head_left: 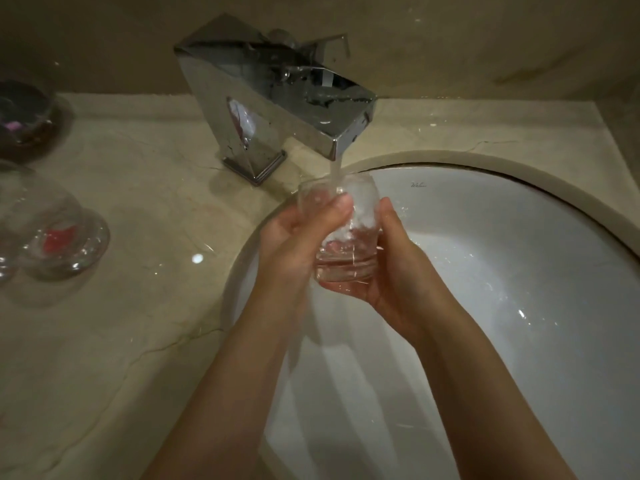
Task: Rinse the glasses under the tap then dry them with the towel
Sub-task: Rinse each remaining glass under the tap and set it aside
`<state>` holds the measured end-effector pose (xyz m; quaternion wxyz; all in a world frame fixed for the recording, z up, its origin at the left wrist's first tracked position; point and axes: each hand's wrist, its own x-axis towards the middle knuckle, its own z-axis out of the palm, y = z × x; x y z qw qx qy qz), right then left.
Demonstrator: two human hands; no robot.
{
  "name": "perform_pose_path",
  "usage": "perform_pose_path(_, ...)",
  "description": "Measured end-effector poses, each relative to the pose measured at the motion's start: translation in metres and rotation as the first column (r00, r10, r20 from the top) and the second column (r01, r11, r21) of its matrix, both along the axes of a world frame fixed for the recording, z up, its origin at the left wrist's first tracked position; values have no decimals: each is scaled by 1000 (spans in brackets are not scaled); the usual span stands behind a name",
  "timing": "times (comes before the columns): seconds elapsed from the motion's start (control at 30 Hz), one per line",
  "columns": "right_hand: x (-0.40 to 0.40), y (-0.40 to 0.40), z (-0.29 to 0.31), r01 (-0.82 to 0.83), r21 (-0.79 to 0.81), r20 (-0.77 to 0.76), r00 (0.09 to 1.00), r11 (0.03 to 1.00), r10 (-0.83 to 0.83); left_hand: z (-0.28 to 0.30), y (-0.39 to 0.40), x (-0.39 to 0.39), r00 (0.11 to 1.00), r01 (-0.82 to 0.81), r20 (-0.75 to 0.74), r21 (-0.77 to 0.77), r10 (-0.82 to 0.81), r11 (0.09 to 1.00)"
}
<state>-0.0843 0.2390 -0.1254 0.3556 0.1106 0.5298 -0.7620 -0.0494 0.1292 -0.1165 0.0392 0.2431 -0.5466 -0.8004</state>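
A: Glass (341,233) sits between both hands, right under the spout of the tap (277,98), water running straight into its mouth.

B: Axis?

A: Roughly upright, mouth tipped a bit toward the far side, thick base toward the person. Stream enters at the rim, some water pooled at the base.

B: Grip?

A: Left hand (301,237) is wrapped round the glass's left wall, thumb across the front. Right hand (394,268) cups the base & right side from below, fingers curled under. Both grasping the glass, neither free.

B: Which hand's nearer for the next bit?

A: Both on it already, so nothing to reach for. My guess: next move is tipping it out over the basin (502,271), which lies directly below & to the right, so no obstacle there. Spout edge is just above the rim tho, so lifting could clink it.

B: Other stuff?

A: On the tabletop (138,323), left side: a second glass (52,233) lying on its side w/ smth red showing thru it, well apart from the hands. Far left, a dark bowl (24,116), contents unclear. Towel not in view, so can't say which way drying goes.

B: Progress?

A: Looks like early rinse stage; at least one more glass waiting.
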Motion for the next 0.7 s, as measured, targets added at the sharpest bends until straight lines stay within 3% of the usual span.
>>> perform_pose_path(0.13,1,10,-4,25,118,-57,998,993,-18,2,4,-2,999,-32,-34,53,34,998)
perform_pose_path(0.3,9,17,-4,29,138,-102,995,990,-15,-6,11,-2,995,-84,-44,146,92,986)
perform_pose_path(0.7,-20,11,56,19,210,-428,901,978,74,11,10,1,985,-170,21,287,171,943)
